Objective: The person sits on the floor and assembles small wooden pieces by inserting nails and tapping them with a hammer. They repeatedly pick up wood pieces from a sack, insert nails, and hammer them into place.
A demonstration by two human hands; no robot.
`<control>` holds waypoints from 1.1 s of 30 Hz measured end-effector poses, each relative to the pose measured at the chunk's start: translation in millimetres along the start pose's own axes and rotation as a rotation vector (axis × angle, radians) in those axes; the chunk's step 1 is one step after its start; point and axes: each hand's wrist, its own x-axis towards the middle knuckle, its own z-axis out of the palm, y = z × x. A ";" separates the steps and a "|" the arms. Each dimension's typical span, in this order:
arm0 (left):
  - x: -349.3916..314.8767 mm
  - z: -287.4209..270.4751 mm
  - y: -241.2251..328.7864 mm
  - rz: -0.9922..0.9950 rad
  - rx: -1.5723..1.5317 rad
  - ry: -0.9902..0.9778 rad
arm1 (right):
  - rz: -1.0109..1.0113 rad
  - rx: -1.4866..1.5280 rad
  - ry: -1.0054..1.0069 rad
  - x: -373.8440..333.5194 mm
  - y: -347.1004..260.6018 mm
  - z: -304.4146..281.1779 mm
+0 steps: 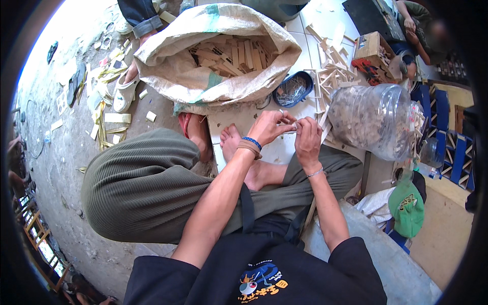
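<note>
My left hand point(272, 128) and my right hand point(308, 141) meet above my crossed legs, their fingertips pinched close together. Whatever lies between the fingers is too small to make out. Just beyond them sits a blue oval tub point(293, 104) with many thin, shiny metal pieces that look like nails or pins. To its right, pale wooden strips point(333, 68), some joined into angled shapes, are heaped on the white tiles. A large woven sack point(168, 71), open at the top and filled with short wooden slats point(234, 55), stands ahead to the left of my hands.
At the right lies a big clear plastic jar point(368, 122) holding small pieces. Beyond it are a wooden box point(373, 48) and another person point(424, 33). A green cap point(406, 208) is at the lower right. Another person's foot in a pale clog point(124, 94) shows at the left among scraps.
</note>
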 end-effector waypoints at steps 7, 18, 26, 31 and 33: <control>1.1 0.1 0.6 -0.005 0.046 -0.017 | -0.026 0.024 -0.031 3.0 0.3 -5.6; 0.0 -0.6 2.9 -0.016 0.033 -0.008 | 0.096 0.013 -0.018 8.0 -1.9 -34.4; 1.3 1.1 2.3 -0.047 0.019 -0.012 | 0.903 0.829 -0.268 5.1 15.1 -16.1; 1.4 1.3 2.0 -0.056 0.028 -0.014 | 0.964 0.956 -0.237 8.0 12.8 -14.7; 1.9 0.0 3.4 -0.066 0.036 -0.022 | 0.964 0.970 -0.227 8.8 12.4 -15.3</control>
